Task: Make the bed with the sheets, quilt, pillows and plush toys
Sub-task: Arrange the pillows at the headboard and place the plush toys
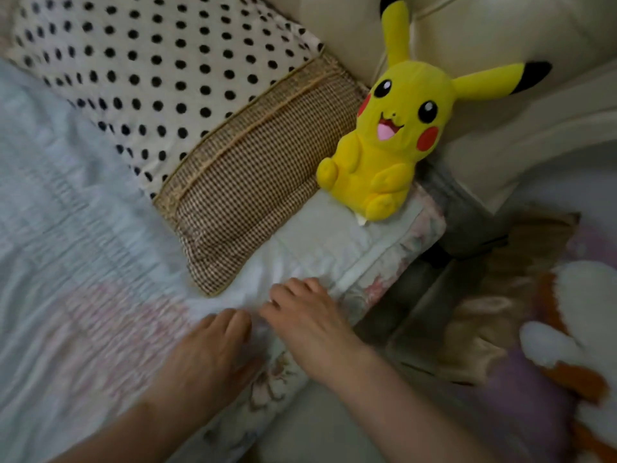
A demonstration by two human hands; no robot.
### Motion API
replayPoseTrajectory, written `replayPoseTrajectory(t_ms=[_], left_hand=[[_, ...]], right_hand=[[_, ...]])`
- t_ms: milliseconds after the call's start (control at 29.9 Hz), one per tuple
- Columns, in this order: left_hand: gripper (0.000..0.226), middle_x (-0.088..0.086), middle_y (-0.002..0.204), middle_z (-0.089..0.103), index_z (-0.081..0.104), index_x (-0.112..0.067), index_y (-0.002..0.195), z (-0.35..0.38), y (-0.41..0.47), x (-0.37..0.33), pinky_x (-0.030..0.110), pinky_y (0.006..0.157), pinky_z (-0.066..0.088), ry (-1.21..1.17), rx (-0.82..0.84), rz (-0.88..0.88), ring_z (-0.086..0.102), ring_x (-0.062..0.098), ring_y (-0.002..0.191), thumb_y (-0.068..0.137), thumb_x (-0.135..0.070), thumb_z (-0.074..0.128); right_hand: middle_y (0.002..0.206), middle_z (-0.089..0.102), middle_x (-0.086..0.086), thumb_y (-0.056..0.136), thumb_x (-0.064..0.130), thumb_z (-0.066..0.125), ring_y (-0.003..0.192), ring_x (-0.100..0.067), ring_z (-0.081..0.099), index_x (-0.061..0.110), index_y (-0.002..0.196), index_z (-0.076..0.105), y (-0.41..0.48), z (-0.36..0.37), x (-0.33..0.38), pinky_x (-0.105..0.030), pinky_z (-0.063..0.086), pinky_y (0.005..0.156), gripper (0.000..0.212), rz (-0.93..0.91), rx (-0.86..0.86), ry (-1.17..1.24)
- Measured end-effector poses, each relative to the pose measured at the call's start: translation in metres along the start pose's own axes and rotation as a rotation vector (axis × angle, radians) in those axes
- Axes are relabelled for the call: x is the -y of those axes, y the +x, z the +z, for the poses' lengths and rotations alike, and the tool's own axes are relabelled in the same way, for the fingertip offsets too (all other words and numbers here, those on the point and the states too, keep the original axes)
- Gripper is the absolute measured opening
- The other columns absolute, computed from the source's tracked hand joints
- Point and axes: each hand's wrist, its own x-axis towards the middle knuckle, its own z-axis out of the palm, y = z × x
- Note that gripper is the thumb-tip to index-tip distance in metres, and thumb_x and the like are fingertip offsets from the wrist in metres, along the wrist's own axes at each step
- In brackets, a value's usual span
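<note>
Hands rest low on the bed, close side by side. The left hand (213,349) lies on the white quilt (66,228), palm down. Its fingertips bend down into the cloth. The picture is blurry there, so one cannot tell if it grips the quilt or only presses it. The right hand (309,312) lies with its fingers spread on the white sheet (310,242), just beside the flowery edge (384,285) of the bed. It holds nothing.

Above the hands lies a pillow (160,71) with black dots and a brown checked end. Its brown corner is near the right hand's fingers. A yellow plush toy (387,145) sits upright just beside the pillow, with its back against the cream headboard (484,35). A white and orange plush toy (574,329) lies off the bed at the right, on a pink patch (521,396).
</note>
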Motion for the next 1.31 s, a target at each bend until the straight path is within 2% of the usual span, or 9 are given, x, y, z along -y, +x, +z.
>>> replayPoseTrajectory(t_ms=[100, 234, 402, 536, 736, 870, 1004, 1171, 1305], left_hand=[[0.038, -0.006, 0.072, 0.055, 0.061, -0.022, 0.082, 0.01, -0.045, 0.008, 0.027, 0.048, 0.043, 0.172, 0.065, -0.023, 0.058, 0.017, 0.057, 0.076, -0.057, 0.047], [0.044, -0.001, 0.078, 0.061, 0.063, -0.018, 0.093, 0.029, -0.06, 0.011, 0.027, 0.054, 0.047, 0.247, 0.08, 0.013, 0.058, 0.019, 0.061, 0.078, -0.056, 0.047], [0.015, 0.002, 0.079, 0.061, 0.058, -0.018, 0.092, 0.047, -0.074, -0.009, 0.032, 0.048, 0.047, 0.062, 0.092, 0.065, 0.064, 0.027, 0.061, 0.077, -0.02, 0.061], [0.021, 0.007, 0.112, 0.058, 0.052, -0.016, 0.111, 0.049, -0.079, -0.026, 0.04, 0.077, 0.044, 0.022, 0.177, -0.067, 0.06, 0.033, 0.099, 0.09, -0.02, 0.052], [0.049, 0.0, 0.076, 0.056, 0.053, -0.019, 0.087, 0.022, -0.17, 0.02, 0.028, 0.044, 0.041, 0.111, -0.011, -0.028, 0.057, 0.021, 0.057, 0.052, -0.029, 0.086], [0.039, -0.004, 0.078, 0.06, 0.059, -0.024, 0.083, 0.02, -0.263, 0.068, 0.027, 0.04, 0.044, 0.164, 0.037, -0.109, 0.059, 0.018, 0.055, 0.058, -0.049, 0.074], [0.008, -0.005, 0.065, 0.059, 0.05, -0.026, 0.077, 0.042, -0.291, 0.053, 0.023, 0.041, 0.043, 0.083, 0.015, 0.0, 0.061, 0.014, 0.051, 0.073, -0.033, 0.049], [0.021, -0.009, 0.072, 0.059, 0.041, -0.027, 0.09, 0.06, -0.313, 0.049, 0.022, 0.041, 0.042, 0.121, -0.057, 0.028, 0.059, 0.011, 0.051, 0.071, -0.031, 0.049], [0.031, -0.006, 0.065, 0.061, 0.063, -0.023, 0.082, 0.036, -0.372, 0.09, 0.019, 0.031, 0.035, 0.177, -0.026, -0.045, 0.054, 0.014, 0.04, 0.068, -0.041, 0.041]], right_hand=[[0.108, 0.054, -0.002, 0.069, 0.023, 0.074, 0.099, -0.024, 0.05, 0.019, 0.109, 0.062, 0.001, 0.011, 0.016, -0.039, 0.038, 0.083, 0.042, -0.083, 0.121, -0.042], [0.115, 0.051, -0.001, 0.083, 0.018, 0.06, 0.105, -0.023, 0.047, 0.023, 0.119, 0.056, -0.003, 0.021, 0.029, -0.038, 0.038, 0.087, 0.036, -0.093, 0.076, -0.052], [0.067, 0.056, -0.009, 0.07, 0.011, 0.055, 0.062, -0.03, 0.057, 0.013, 0.066, 0.059, -0.03, 0.05, 0.034, -0.034, 0.039, 0.052, 0.006, -0.043, 0.048, -0.035], [0.061, 0.054, -0.005, 0.067, 0.007, 0.065, 0.057, -0.029, 0.056, 0.017, 0.061, 0.054, -0.051, 0.053, 0.05, -0.032, 0.036, 0.049, 0.016, 0.105, 0.08, -0.107], [0.079, 0.058, -0.006, 0.052, 0.012, 0.078, 0.071, -0.028, 0.057, 0.018, 0.08, 0.061, -0.04, 0.052, 0.163, -0.037, 0.045, 0.058, 0.033, 0.063, -0.113, -0.176], [0.073, 0.058, 0.001, 0.067, 0.021, 0.048, 0.069, -0.023, 0.057, 0.023, 0.073, 0.061, -0.033, 0.083, 0.238, -0.031, 0.042, 0.062, 0.013, -0.142, -0.132, -0.141], [0.05, 0.051, 0.002, 0.061, 0.021, 0.035, 0.047, -0.02, 0.053, 0.021, 0.048, 0.053, -0.04, 0.107, 0.24, -0.023, 0.037, 0.048, 0.022, -0.186, -0.179, -0.175], [0.053, 0.052, 0.001, 0.057, 0.02, 0.053, 0.048, -0.02, 0.054, 0.022, 0.051, 0.056, -0.064, 0.13, 0.277, -0.027, 0.04, 0.045, 0.007, -0.037, -0.194, -0.257], [0.07, 0.054, 0.006, 0.068, 0.029, 0.041, 0.064, -0.017, 0.056, 0.027, 0.067, 0.059, -0.057, 0.147, 0.364, -0.03, 0.038, 0.059, 0.019, -0.066, -0.289, -0.153]])
